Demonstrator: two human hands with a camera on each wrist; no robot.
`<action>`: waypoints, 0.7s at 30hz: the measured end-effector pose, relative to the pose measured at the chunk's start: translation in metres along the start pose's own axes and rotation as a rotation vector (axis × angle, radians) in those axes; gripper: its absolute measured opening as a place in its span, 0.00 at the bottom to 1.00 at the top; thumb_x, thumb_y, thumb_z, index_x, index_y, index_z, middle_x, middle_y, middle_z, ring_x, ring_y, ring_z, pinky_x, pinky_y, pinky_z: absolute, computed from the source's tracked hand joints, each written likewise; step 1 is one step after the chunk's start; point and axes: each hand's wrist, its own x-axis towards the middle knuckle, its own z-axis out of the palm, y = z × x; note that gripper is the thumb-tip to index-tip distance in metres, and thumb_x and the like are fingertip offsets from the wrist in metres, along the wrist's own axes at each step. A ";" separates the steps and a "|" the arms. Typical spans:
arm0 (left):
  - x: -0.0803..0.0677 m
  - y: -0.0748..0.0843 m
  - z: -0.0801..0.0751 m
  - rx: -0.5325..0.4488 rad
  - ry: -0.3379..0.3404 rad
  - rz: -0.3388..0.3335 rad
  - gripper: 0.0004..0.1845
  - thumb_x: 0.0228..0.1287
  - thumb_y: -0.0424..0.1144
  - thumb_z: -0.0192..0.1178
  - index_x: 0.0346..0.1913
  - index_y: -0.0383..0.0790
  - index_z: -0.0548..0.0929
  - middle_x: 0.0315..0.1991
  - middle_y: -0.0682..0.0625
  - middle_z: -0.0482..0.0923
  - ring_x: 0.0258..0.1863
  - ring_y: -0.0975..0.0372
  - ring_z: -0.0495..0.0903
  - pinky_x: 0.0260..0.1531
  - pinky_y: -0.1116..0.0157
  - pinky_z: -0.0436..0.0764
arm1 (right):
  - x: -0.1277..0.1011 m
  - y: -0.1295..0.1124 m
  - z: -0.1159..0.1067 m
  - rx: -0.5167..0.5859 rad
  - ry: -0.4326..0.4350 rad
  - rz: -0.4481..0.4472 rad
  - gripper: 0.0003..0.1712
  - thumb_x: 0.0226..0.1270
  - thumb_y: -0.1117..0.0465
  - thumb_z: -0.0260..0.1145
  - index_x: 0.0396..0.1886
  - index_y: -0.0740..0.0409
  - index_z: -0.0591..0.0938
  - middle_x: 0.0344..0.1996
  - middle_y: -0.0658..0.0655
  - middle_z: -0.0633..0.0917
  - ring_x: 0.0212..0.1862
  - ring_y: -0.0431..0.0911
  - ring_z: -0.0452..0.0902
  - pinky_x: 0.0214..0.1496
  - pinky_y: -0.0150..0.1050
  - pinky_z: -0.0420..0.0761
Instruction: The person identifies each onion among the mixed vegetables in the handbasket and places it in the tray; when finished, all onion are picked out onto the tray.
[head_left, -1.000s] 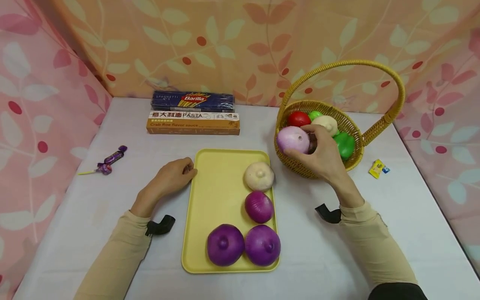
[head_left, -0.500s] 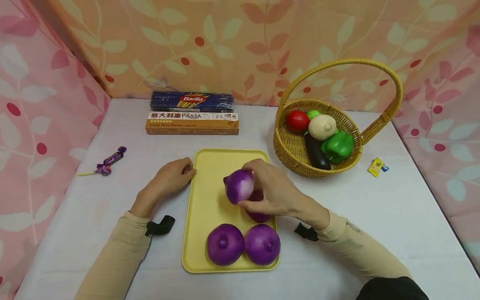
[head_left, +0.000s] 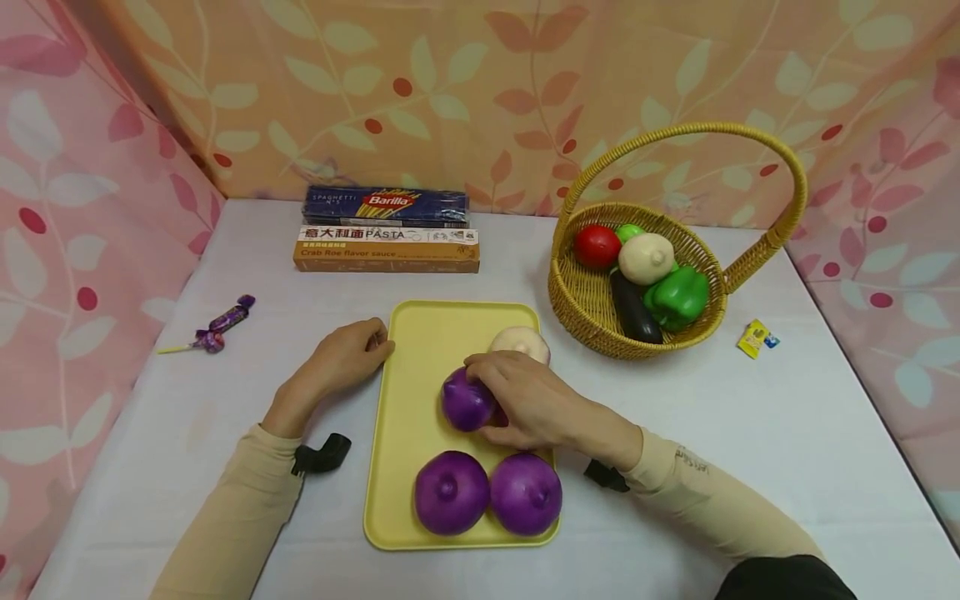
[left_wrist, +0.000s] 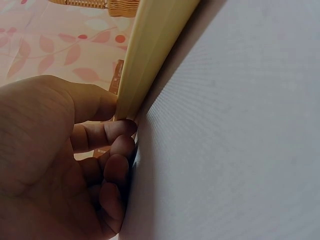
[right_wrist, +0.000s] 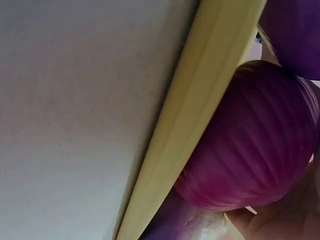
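Observation:
My right hand (head_left: 528,402) grips a purple onion (head_left: 467,400) low over the middle of the yellow tray (head_left: 420,333). Beneath that hand, mostly hidden in the head view, a ridged magenta onion (right_wrist: 255,135) lies by the tray's right rim. A white bulb (head_left: 521,342) sits just beyond the hand, partly covered by it. Two more purple onions, one on the left (head_left: 452,493) and one on the right (head_left: 526,493), rest side by side at the near end. My left hand (head_left: 347,357) pinches the tray's left rim, thumb above and index finger below.
At the back right stands a wicker basket (head_left: 592,329) with a tall handle, holding a tomato (head_left: 597,247), white bulb (head_left: 646,258), eggplant (head_left: 634,308) and green pepper (head_left: 678,297). Spaghetti (head_left: 386,207) and a pasta box (head_left: 386,250) lie behind the tray. Candies (head_left: 228,317) are left, a yellow packet (head_left: 752,338) right.
My right hand has carried the purple onion from the basket leftward to the tray, then lowered it slightly toward me. My left hand has stayed at the rim.

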 end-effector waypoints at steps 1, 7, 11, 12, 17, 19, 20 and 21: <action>0.000 0.000 0.000 -0.001 0.001 0.001 0.08 0.69 0.41 0.54 0.35 0.39 0.77 0.24 0.50 0.69 0.26 0.60 0.68 0.28 0.65 0.64 | -0.001 0.000 0.000 -0.018 -0.010 -0.005 0.34 0.50 0.47 0.73 0.53 0.57 0.71 0.57 0.57 0.80 0.60 0.49 0.77 0.65 0.47 0.72; -0.001 0.000 0.000 -0.008 0.008 0.006 0.08 0.70 0.40 0.54 0.36 0.39 0.77 0.24 0.51 0.70 0.25 0.60 0.68 0.27 0.65 0.65 | -0.001 -0.002 -0.001 -0.025 -0.038 -0.011 0.34 0.52 0.42 0.73 0.51 0.56 0.71 0.54 0.55 0.82 0.56 0.45 0.79 0.70 0.49 0.68; -0.001 0.000 -0.001 -0.009 -0.002 0.011 0.08 0.70 0.40 0.54 0.37 0.39 0.77 0.24 0.51 0.70 0.25 0.60 0.67 0.27 0.65 0.64 | 0.000 -0.003 -0.001 0.022 -0.061 -0.008 0.36 0.55 0.43 0.72 0.58 0.56 0.72 0.54 0.54 0.82 0.57 0.45 0.78 0.71 0.47 0.67; -0.001 0.000 -0.001 -0.009 -0.004 0.009 0.08 0.70 0.40 0.54 0.37 0.39 0.77 0.24 0.51 0.69 0.25 0.60 0.67 0.27 0.65 0.64 | 0.000 -0.003 -0.001 0.027 -0.070 -0.005 0.38 0.55 0.43 0.71 0.60 0.55 0.72 0.55 0.54 0.81 0.58 0.46 0.78 0.71 0.47 0.67; 0.000 -0.001 0.001 -0.012 -0.008 0.005 0.09 0.70 0.41 0.54 0.36 0.39 0.77 0.24 0.51 0.69 0.26 0.60 0.67 0.27 0.65 0.64 | -0.001 -0.004 -0.001 0.013 -0.090 -0.004 0.42 0.54 0.42 0.71 0.67 0.49 0.70 0.59 0.55 0.79 0.62 0.48 0.75 0.71 0.47 0.67; 0.001 -0.001 0.001 -0.012 -0.008 0.003 0.09 0.70 0.41 0.54 0.36 0.39 0.77 0.24 0.51 0.69 0.26 0.60 0.67 0.27 0.65 0.64 | -0.001 -0.004 -0.001 0.013 -0.087 -0.007 0.42 0.54 0.42 0.72 0.68 0.48 0.70 0.60 0.56 0.79 0.62 0.50 0.75 0.70 0.48 0.68; 0.001 -0.001 0.001 -0.012 -0.008 0.002 0.09 0.70 0.41 0.53 0.36 0.39 0.76 0.24 0.51 0.69 0.26 0.60 0.67 0.27 0.65 0.64 | -0.001 -0.004 -0.002 0.014 -0.085 -0.005 0.42 0.54 0.42 0.72 0.68 0.48 0.70 0.60 0.57 0.79 0.62 0.50 0.75 0.70 0.49 0.68; 0.001 -0.001 0.002 -0.012 -0.007 0.002 0.09 0.70 0.41 0.53 0.36 0.39 0.76 0.24 0.51 0.69 0.25 0.60 0.67 0.27 0.65 0.64 | -0.001 -0.004 -0.002 0.016 -0.085 -0.001 0.42 0.54 0.41 0.71 0.68 0.47 0.70 0.60 0.57 0.78 0.63 0.51 0.74 0.69 0.49 0.69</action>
